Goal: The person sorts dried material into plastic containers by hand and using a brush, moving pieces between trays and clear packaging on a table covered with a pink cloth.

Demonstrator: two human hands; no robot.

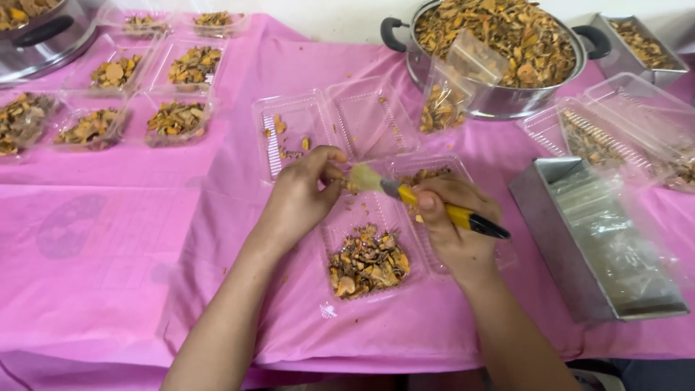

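Both hands' fingers clamp: right hand (452, 221) on brush (427, 203), left hand (300, 195) pinching a chip.

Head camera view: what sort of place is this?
Probably a small hand-packing table for dried food. A large steel pot is heaped with orange-brown dried pieces, filled clear plastic clamshell boxes sit in rows on the pink tablecloth, and the right hand holds a yellow-handled brush.

- Two bare forearms in view, no sleeves down to the elbows.
- Left hand (300, 199): no ring, no watch, no glove; wrist bare too.
- Right hand (452, 221): same, no jewellery, no glove; thumbnail short, unpainted.
- Nothing worn visible anywhere on either arm; rest of body out of shot.
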